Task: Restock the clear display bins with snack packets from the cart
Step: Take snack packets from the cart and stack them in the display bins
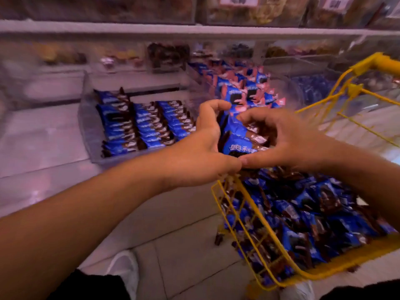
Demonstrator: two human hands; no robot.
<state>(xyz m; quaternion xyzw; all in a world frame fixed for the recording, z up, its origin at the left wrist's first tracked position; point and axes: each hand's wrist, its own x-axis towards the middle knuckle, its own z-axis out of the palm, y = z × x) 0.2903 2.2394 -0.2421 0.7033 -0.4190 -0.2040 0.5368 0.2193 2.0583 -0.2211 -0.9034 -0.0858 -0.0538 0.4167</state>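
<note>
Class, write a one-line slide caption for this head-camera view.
Both hands, left hand and right hand, hold a bunch of blue snack packets between yellow cart and clear bin.

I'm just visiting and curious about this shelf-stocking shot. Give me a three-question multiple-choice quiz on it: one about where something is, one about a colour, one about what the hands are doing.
1. Where does the yellow cart stand relative to the person?
A. on their right side
B. on their left side
C. behind the shelf

2. What colour mixes with blue in the bin of packets just beyond the hands?
A. green
B. pink
C. white only

3. What are the left hand and right hand doing?
A. hanging idle
B. pushing the cart's handle
C. holding a bundle of blue packets between them

Answers: 1 A, the cart fills the lower right of the view. 2 B, pink and blue wrappers are piled there. 3 C, both hands curl round the bundle, thumbs meeting beneath it.
</note>
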